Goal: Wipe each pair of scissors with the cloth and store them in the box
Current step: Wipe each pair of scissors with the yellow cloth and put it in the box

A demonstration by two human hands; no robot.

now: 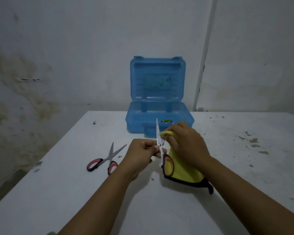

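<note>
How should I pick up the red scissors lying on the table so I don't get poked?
Grab the red scissors by their handle loops, coming from the near side. They lie open and flat on the table, the two blade tips pointing away toward the blue box, so the near loops are probably safest.

A bare, dim room, perhaps a storeroom: stained, peeling plaster wall [32,92], a white pipe [203,65] running down it, and a scuffed white table [244,150] pushed against it.
</note>
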